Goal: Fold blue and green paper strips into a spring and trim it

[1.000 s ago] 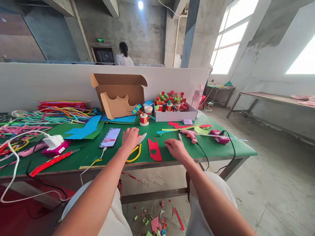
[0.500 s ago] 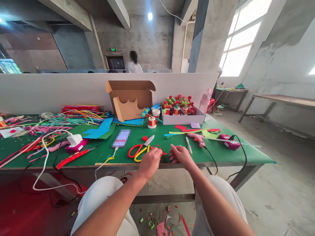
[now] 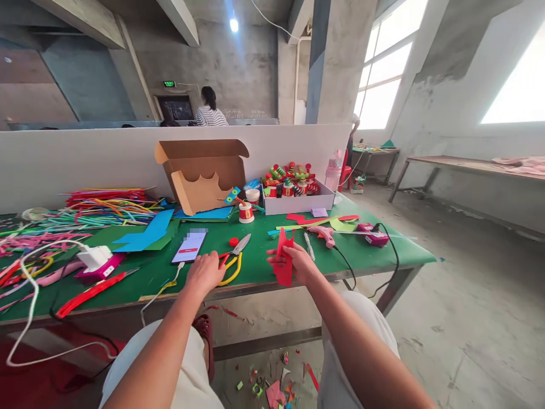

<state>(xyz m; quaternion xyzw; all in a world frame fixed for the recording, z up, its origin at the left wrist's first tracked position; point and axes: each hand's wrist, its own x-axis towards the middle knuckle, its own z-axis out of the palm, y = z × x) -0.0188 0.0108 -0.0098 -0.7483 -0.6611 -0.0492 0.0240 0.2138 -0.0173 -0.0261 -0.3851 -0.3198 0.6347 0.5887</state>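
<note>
My right hand (image 3: 298, 262) is closed on a red paper cut-out (image 3: 284, 258) and holds it upright just above the green table (image 3: 255, 272). My left hand (image 3: 205, 271) rests on the table near the front edge, fingers curled, touching the handles of the red and yellow scissors (image 3: 232, 258). A phone (image 3: 189, 246) with a cable lies just left of it. A small red cap (image 3: 234, 241) sits by the scissor blades.
A pink glue gun (image 3: 323, 234) with a black cord and a pink plug block (image 3: 371, 235) lie to the right. At the back stand an open cardboard box (image 3: 203, 173), a white tray of finished toys (image 3: 298, 196), piles of coloured pipe cleaners (image 3: 97, 201). A person stands behind the partition.
My right hand has lifted the red cut-out off the table and stood it upright. My left hand has moved left from the cut-out to the scissor handles.
</note>
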